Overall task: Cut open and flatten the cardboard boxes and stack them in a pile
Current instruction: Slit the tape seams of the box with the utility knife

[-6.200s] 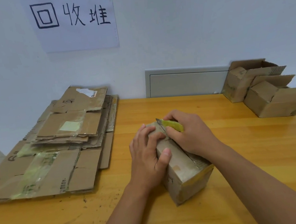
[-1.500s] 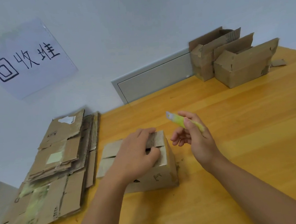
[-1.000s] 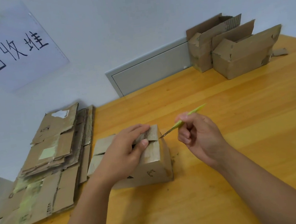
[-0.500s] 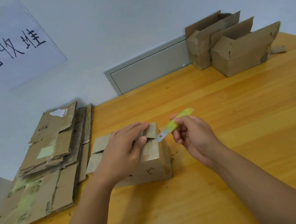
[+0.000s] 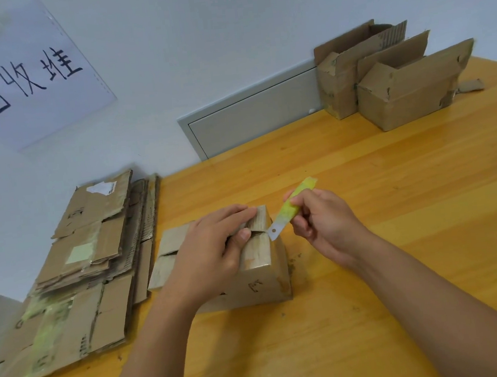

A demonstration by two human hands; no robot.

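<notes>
A small cardboard box (image 5: 260,282) lies on the wooden table (image 5: 396,203), its left-end flaps spread open. My left hand (image 5: 214,250) presses down on its top, thumb at the seam near the right end. My right hand (image 5: 324,223) holds a yellow-green utility knife (image 5: 292,208) with its blade tip touching the box's top right edge at the seam. A pile of flattened cardboard (image 5: 76,280) lies at the left of the table.
Two opened cardboard boxes (image 5: 409,91) stand at the back right against the wall. A grey wall panel (image 5: 252,117) sits behind the table. A paper sign with handwriting (image 5: 21,80) hangs on the wall above the pile.
The box was turned onto its side with my left hand on top. My right hand turned the knife around and brought the blade down to the box's top right seam.
</notes>
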